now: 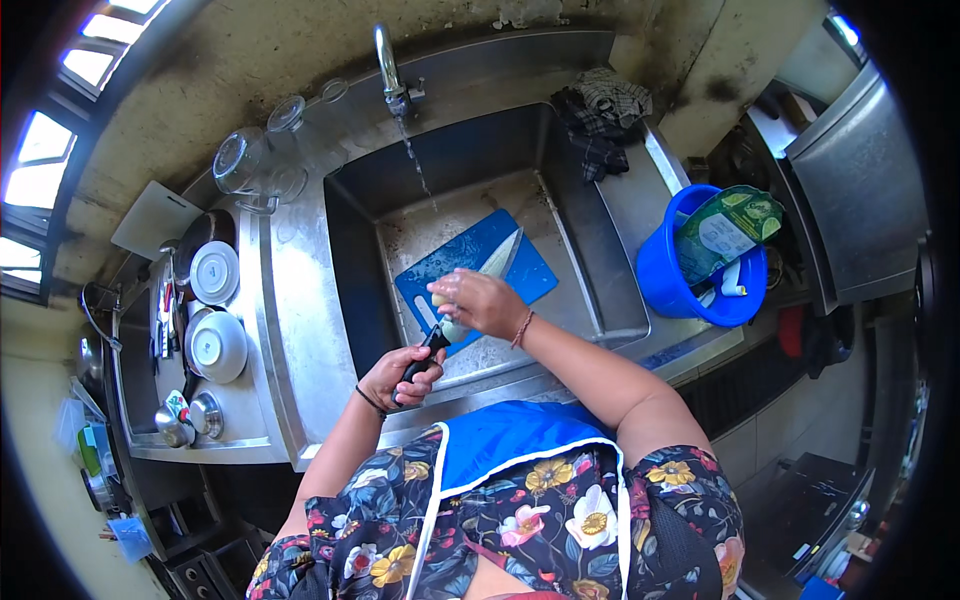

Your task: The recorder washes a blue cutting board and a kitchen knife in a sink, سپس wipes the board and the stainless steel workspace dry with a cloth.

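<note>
My left hand (405,376) grips the black handle (429,354) of a large kitchen knife, held over the front of the sink. Its broad blade (504,253) points away from me and to the right. Across the middle of the blade lies my right hand (484,304), hiding part of it. Between its wet fingers shows a small pale-yellow piece (439,299), perhaps a sponge, mostly hidden. Beneath the knife a wet blue cutting board (465,244) rests in the stainless-steel sink (491,196). Water (417,161) runs from the chrome faucet (388,71) into the basin, beyond the board.
Glass jugs (244,161) stand left of the faucet. Further left are upturned white bowls (217,346), metal cups (205,416) and a white board (156,219). A checked cloth (611,97) lies at the back right corner. A blue bucket (660,281) with packaging stands right of the sink.
</note>
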A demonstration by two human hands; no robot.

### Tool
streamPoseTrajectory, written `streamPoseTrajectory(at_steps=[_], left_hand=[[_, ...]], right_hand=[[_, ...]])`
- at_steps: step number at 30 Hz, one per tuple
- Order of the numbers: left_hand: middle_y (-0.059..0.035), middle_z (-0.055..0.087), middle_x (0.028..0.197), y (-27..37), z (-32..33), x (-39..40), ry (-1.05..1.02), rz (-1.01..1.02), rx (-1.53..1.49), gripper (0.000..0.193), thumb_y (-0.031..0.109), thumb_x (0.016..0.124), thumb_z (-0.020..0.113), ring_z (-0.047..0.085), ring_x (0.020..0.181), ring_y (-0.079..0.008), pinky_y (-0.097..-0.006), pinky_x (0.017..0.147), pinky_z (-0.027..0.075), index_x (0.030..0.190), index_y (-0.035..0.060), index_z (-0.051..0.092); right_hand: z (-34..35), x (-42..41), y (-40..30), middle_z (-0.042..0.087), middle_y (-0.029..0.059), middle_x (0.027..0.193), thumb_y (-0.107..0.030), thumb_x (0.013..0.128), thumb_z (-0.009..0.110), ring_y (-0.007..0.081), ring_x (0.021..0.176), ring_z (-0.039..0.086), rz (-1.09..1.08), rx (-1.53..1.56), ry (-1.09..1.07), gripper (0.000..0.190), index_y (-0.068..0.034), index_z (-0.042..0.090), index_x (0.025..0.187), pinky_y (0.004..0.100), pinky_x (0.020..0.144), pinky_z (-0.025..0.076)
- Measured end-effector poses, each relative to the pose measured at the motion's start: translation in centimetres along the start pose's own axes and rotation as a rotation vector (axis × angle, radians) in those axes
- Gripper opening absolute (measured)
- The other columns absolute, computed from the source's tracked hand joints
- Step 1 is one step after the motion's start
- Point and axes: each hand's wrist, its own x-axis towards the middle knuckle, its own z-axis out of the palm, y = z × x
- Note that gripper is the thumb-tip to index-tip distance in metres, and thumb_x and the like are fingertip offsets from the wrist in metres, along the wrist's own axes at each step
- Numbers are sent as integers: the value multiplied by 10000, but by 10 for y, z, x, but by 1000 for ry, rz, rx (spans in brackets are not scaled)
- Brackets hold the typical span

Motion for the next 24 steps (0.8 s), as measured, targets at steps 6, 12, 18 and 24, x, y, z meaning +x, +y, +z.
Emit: streamPoseTrajectory(at_steps=[6, 12, 18, 24], left_hand=[[-19, 417, 613, 0, 6, -6, 74, 29, 136, 265, 261, 931, 425, 343, 365, -43, -181, 285, 269, 1048, 24, 443], [-25, 536, 636, 2, 19, 4, 752, 160, 1177, 247, 264, 898, 529, 465, 413, -79, -225, 402, 377, 866, 21, 562], [-126, 616, 746, -14, 15, 30, 994, 323, 1500, 248, 225, 791, 631, 623, 657, -225, -323, 575, 486, 926, 27, 567], [-198, 631, 803, -24, 24, 38, 1156, 357, 1865, 322, 231, 761, 641, 612, 766, -368, -425, 665, 482, 1026, 66, 564]], right_hand=[[-45, -22, 125, 630, 88, 1049, -210, 858, 567, 273, 904, 612, 210, -449, 77, 165, -123, 611, 991, 371, 815, 486], [-63, -16, 117, 624, 149, 885, -287, 896, 533, 282, 829, 617, 1017, 65, 568, 246, -47, 540, 952, 374, 738, 472], [0, 6, 10, 543, 160, 1112, -270, 769, 671, 332, 1030, 523, 368, 98, 52, 490, -75, 496, 1183, 393, 872, 444], [37, -17, 12, 588, 89, 1085, -179, 841, 537, 263, 1080, 516, 110, 16, -140, 285, -148, 582, 1121, 429, 967, 382]])
